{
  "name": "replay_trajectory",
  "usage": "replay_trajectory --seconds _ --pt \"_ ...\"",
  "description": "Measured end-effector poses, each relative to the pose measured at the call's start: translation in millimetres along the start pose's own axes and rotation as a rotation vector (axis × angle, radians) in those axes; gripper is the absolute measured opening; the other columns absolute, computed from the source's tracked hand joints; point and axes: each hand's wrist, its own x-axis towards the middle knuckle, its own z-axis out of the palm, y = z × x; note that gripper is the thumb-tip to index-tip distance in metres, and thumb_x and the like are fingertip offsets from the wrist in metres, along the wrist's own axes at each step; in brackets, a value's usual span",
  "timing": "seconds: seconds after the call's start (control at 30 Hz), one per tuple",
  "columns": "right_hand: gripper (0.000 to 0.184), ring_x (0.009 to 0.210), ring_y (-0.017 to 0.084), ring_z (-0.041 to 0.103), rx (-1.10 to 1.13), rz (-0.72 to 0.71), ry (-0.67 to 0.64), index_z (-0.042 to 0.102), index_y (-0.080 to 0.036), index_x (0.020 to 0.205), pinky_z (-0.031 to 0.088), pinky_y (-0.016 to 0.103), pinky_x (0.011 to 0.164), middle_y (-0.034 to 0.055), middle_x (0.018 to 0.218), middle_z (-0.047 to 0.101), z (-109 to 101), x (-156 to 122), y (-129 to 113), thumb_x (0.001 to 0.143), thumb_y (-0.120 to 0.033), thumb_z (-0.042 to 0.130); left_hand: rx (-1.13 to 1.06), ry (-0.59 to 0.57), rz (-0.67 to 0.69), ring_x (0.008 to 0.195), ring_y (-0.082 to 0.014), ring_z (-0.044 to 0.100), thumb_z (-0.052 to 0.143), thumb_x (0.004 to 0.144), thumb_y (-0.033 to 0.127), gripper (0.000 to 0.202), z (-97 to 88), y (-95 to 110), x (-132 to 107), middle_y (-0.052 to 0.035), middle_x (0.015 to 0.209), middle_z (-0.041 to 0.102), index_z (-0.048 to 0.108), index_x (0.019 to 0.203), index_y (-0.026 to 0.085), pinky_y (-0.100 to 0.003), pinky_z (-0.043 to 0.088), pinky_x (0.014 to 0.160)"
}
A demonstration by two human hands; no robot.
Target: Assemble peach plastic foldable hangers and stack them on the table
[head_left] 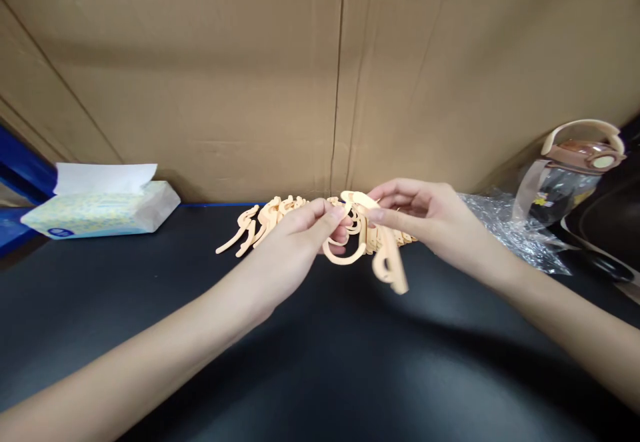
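My left hand (pixel 315 229) is closed in a pinch on a cream plastic hook (pixel 346 260), whose curved end hangs below the fingers. Beside it, my right hand (pixel 417 212) grips a cream plastic hanger arm (pixel 393 262) between thumb and fingers. The arm slants downward, with a notched, looped lower end that is slightly blurred. Both pieces meet between my fingertips; whether they are joined there I cannot tell. Behind the left hand lies a pile of similar cream hanger parts (pixel 270 215). More such parts (pixel 404 237) are partly hidden behind my right hand.
A tissue pack (pixel 105 212) lies at the left on the black table (pixel 320 362). On the right stand a clear drink bottle with a brown lid (pixel 575 175) and crumpled clear plastic wrap (pixel 520 235). A cardboard wall (pixel 240 95) rises behind the table's back edge.
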Motion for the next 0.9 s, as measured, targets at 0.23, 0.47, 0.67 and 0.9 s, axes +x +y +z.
replay_trajectory --seconds 0.23,0.47,0.67,0.9 --pt "0.021 0.076 0.019 0.065 -0.759 -0.427 0.199 0.07 -0.02 0.103 0.044 0.03 0.067 0.0033 0.086 0.073 -18 -5 -5 0.099 -0.035 0.056 0.406 -0.09 0.25 0.057 -0.012 0.038 0.045 0.099 0.039 0.035 -16.8 11 0 0.0054 0.062 0.044 0.051 0.07 0.02 -0.026 0.028 0.054" --pt "0.027 0.047 0.016 0.047 -0.934 -0.372 0.02 0.059 -0.021 0.08 0.027 0.031 0.049 0.0018 0.056 0.056 -4 -5 17 0.097 -0.025 0.038 0.581 0.03 0.282 0.054 -0.0149 0.041 0.027 0.103 0.038 0.041 7.0 -4 -11 0.0035 0.06 0.042 0.037 0.066 0.023 -0.03 0.031 0.056" --pt "0.028 0.036 0.01 0.035 -0.028 0.071 0.074 0.052 -0.023 0.079 0.029 0.026 0.039 -0.0067 0.049 0.04 -18 18 32 0.1 -0.036 0.038 0.703 0.071 0.169 0.074 -0.0188 0.06 0.033 0.106 0.036 0.037 1.5 -18 30 -0.0004 0.077 0.06 0.059 0.087 0.019 -0.035 0.049 0.073" --pt "0.009 0.046 0.013 0.048 0.144 0.215 0.287 0.056 -0.022 0.091 0.035 0.026 0.041 -0.0014 0.059 0.057 -31 28 39 0.091 -0.027 0.048 0.676 0.06 -0.048 0.107 -0.0249 0.064 0.063 0.096 0.035 0.035 -18.9 -35 80 -0.0096 0.128 0.061 0.058 0.127 0.018 -0.046 0.057 0.089"
